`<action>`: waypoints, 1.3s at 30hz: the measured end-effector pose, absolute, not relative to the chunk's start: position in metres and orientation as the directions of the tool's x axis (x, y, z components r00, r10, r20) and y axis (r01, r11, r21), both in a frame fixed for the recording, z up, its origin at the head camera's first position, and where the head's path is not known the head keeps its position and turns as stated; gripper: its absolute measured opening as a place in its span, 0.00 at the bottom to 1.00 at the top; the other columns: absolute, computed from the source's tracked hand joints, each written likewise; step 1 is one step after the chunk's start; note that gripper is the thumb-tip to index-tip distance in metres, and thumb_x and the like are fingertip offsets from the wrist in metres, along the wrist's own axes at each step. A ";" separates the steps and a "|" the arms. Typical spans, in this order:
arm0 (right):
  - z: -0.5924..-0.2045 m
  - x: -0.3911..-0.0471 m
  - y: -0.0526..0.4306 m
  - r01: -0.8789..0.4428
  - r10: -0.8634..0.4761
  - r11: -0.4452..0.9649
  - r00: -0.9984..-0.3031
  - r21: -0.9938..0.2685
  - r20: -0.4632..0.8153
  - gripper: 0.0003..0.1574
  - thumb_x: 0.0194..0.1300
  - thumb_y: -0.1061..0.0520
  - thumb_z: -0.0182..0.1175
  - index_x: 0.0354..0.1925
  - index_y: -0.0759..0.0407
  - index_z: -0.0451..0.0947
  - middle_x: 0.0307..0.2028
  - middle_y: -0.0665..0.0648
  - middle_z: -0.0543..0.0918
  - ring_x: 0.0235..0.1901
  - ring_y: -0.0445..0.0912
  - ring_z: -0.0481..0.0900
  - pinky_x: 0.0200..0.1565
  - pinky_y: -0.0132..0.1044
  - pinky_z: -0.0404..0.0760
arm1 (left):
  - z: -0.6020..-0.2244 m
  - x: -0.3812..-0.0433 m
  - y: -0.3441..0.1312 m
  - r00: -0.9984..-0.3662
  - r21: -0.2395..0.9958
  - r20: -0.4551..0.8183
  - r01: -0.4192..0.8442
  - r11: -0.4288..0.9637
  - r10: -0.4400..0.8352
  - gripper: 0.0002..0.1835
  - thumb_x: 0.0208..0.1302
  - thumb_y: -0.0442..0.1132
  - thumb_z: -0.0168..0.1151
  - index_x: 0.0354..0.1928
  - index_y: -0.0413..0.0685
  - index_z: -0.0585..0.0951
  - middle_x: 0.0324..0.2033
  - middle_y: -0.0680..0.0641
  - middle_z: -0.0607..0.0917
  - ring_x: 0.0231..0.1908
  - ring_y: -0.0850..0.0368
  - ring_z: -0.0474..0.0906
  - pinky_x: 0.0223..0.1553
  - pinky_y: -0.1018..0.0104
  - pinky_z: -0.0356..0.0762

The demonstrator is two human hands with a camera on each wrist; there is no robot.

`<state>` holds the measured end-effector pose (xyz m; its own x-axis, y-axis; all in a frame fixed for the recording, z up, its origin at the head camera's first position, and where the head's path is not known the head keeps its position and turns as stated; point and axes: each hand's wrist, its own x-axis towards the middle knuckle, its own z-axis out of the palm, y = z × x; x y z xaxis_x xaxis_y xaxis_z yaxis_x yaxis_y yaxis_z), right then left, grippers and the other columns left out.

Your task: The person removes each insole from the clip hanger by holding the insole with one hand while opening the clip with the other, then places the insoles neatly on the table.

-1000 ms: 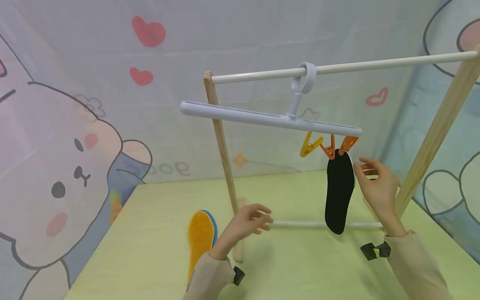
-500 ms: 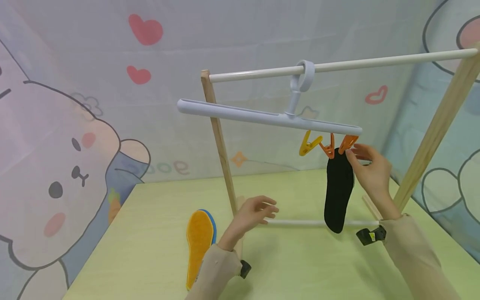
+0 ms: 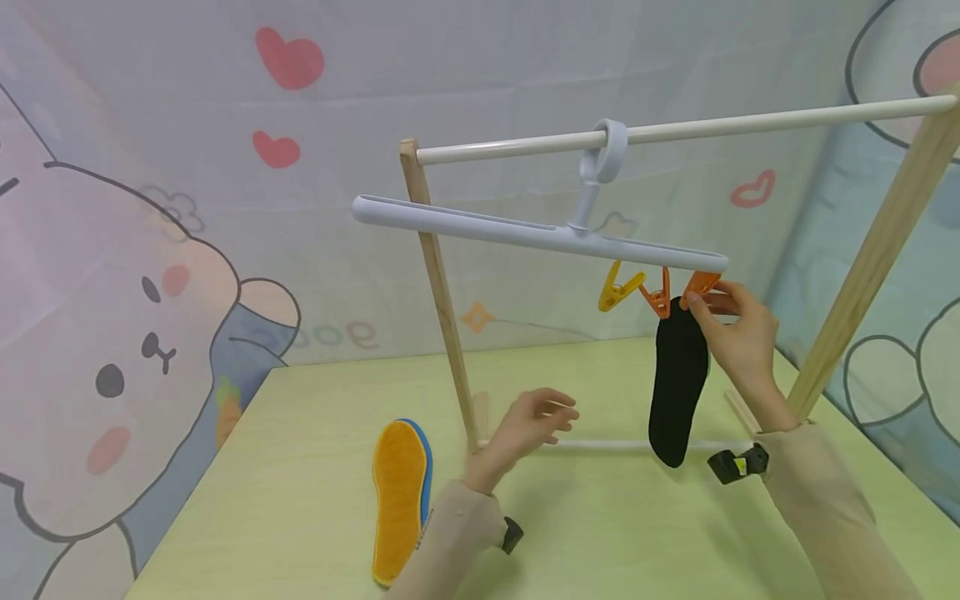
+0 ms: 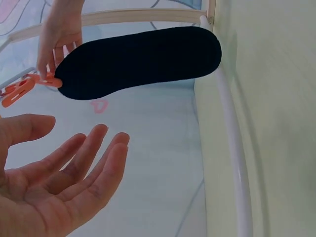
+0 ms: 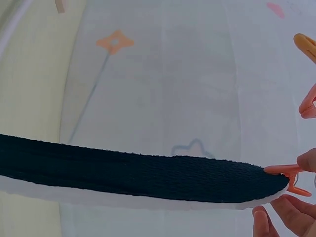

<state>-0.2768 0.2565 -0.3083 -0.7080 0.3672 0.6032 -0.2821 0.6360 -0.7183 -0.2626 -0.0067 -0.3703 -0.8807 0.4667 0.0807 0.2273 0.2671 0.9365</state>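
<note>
A black insole (image 3: pixel 678 383) hangs upright below the right end of a white hanger (image 3: pixel 480 227), its top edge caught in an orange clothespin (image 3: pixel 702 284). My right hand (image 3: pixel 742 337) pinches this clothespin, the thumb on one of its handles (image 5: pixel 284 169). A second orange clothespin (image 3: pixel 657 298) and a yellow one (image 3: pixel 618 292) hang just left of it. My left hand (image 3: pixel 528 425) is raised in the air left of the insole, fingers relaxed, touching nothing. In the left wrist view, the insole (image 4: pixel 138 64) lies beyond the left hand's fingertips.
The hanger hooks over the white rod (image 3: pixel 720 129) of a wooden-legged rack, whose right post (image 3: pixel 873 258) stands beyond my right hand. A lower white bar (image 3: pixel 600 445) runs behind the insole. A yellow insole with blue edge (image 3: pixel 397 500) lies on the table (image 3: pixel 300 467) beside my left sleeve.
My right hand has moved up and left from the insole's side to the orange clothespin, taking hold of it. My left hand has shifted right and slightly up. The insole hangs nearly as before.
</note>
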 end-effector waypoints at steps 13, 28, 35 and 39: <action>-0.306 -0.272 0.253 -0.309 0.368 0.613 -0.703 -0.728 0.608 0.26 0.59 0.47 0.58 0.50 0.60 0.73 0.20 0.21 0.68 0.24 0.18 0.68 0.33 0.20 0.68 | -0.371 -0.267 0.032 -0.866 0.882 0.092 0.300 0.364 0.492 0.14 0.62 0.42 0.56 0.48 0.44 0.76 0.45 0.43 0.82 0.41 0.52 0.81 0.30 0.72 0.77; -0.309 -0.260 0.246 -0.367 0.311 0.582 -0.724 -0.726 0.616 0.22 0.60 0.48 0.58 0.50 0.56 0.74 0.16 0.23 0.72 0.21 0.20 0.72 0.24 0.22 0.66 | -0.387 -0.266 0.053 -0.897 0.879 0.070 0.262 0.399 0.436 0.24 0.58 0.46 0.59 0.56 0.48 0.70 0.54 0.41 0.75 0.51 0.42 0.75 0.48 0.59 0.75; -0.308 -0.256 0.239 -0.374 0.285 0.575 -0.742 -0.727 0.607 0.20 0.60 0.47 0.57 0.49 0.54 0.73 0.15 0.22 0.72 0.18 0.25 0.73 0.22 0.26 0.64 | -0.391 -0.265 0.056 -0.885 0.881 0.106 0.295 0.370 0.453 0.24 0.58 0.45 0.60 0.56 0.48 0.69 0.53 0.41 0.76 0.51 0.42 0.75 0.50 0.60 0.74; -0.308 -0.253 0.233 -0.380 0.266 0.567 -0.755 -0.731 0.599 0.18 0.61 0.49 0.57 0.45 0.57 0.74 0.16 0.22 0.72 0.18 0.25 0.74 0.24 0.23 0.67 | -0.392 -0.266 0.058 -0.877 0.903 0.102 0.280 0.325 0.470 0.22 0.57 0.42 0.61 0.54 0.47 0.71 0.50 0.40 0.78 0.46 0.45 0.78 0.43 0.64 0.78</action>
